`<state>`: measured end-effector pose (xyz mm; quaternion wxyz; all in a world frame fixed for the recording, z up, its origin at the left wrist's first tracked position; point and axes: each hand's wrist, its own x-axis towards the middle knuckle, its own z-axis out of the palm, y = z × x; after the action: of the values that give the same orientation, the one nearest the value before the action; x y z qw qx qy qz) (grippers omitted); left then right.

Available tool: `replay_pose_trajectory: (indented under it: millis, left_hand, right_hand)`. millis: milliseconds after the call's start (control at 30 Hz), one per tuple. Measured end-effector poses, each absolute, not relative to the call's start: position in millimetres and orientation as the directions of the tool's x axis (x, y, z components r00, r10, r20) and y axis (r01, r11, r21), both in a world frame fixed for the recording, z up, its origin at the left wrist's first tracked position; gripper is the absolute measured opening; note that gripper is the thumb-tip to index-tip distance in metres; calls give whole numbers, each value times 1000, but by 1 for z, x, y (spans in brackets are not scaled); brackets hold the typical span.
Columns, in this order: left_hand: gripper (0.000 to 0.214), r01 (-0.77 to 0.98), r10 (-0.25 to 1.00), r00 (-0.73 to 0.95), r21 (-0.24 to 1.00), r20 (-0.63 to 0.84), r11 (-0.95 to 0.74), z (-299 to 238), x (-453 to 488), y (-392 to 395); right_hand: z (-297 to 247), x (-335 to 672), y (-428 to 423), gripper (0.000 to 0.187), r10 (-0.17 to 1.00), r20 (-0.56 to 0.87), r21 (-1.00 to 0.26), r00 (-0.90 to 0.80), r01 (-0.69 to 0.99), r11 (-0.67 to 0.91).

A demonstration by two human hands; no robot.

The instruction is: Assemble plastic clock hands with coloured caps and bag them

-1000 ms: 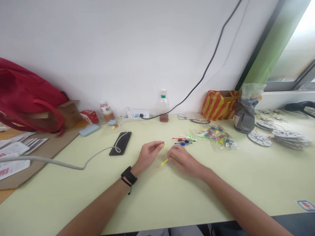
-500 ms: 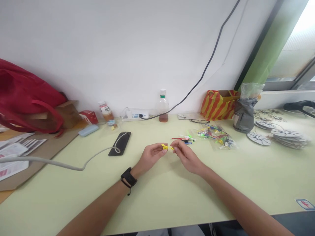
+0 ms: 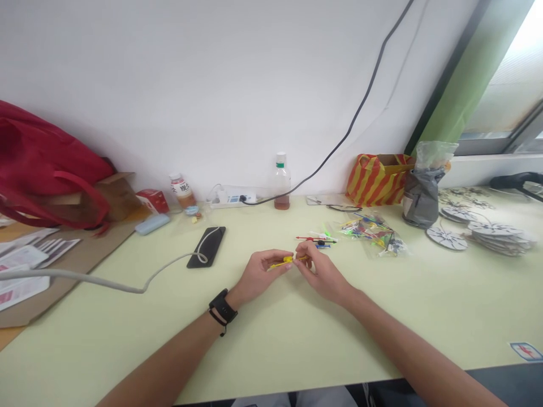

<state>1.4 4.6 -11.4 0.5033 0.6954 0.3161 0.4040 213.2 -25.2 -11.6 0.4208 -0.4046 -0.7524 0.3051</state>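
Near the middle of the table, my left hand point(image 3: 263, 271) pinches a small yellow plastic arrow spinner point(image 3: 287, 260) between thumb and fingers. Its thin yellow pointer slants down to the left across my fingers. Fingertips of my right hand point(image 3: 317, 269) are closed on a small yellow piece point(image 3: 302, 258), mostly covered by the fingers. The two hands almost meet, and whether the yellow parts touch I cannot tell. Just behind my right hand lie a red arrow point(image 3: 306, 239), a black arrow point(image 3: 324, 242) and a few blue, white and green pieces.
Plastic bags of coloured pieces point(image 3: 375, 233) lie to the right, before a striped bag point(image 3: 373, 180). Stacks of white discs point(image 3: 494, 233) stand farther right. A black phone point(image 3: 206, 247) with a grey cable is on the left. A bottle point(image 3: 282, 183) stands by the wall.
The yellow spinner in my left hand has turned, so its pointer now slants down-left. My right hand has come slightly closer to the left with its yellow piece.
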Motion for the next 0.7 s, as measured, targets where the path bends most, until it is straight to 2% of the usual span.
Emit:
replay_pose_trajectory:
  millis: [100,400,567,700]
  left_hand:
    - [33,36,854,449,950,262,-310,-12,0,6]
    - [25,48,843,465,943,272,-330,-9,-3,6]
    - [29,74,832,496,942,249,-326,-8,-3,5]
    - [35,80,846,498,961,191,-265,-13,-2,6]
  right_hand:
    - [-13,215,-23,17,883,350,-811,-313,370,453]
    - [-11,218,-20,24,893,307,-893,-329,226,390]
    - [-16,217,-18,27,901,293,-889,-320,256,380]
    - [-20,221,-12,25,893,372,-836,-254,326,441]
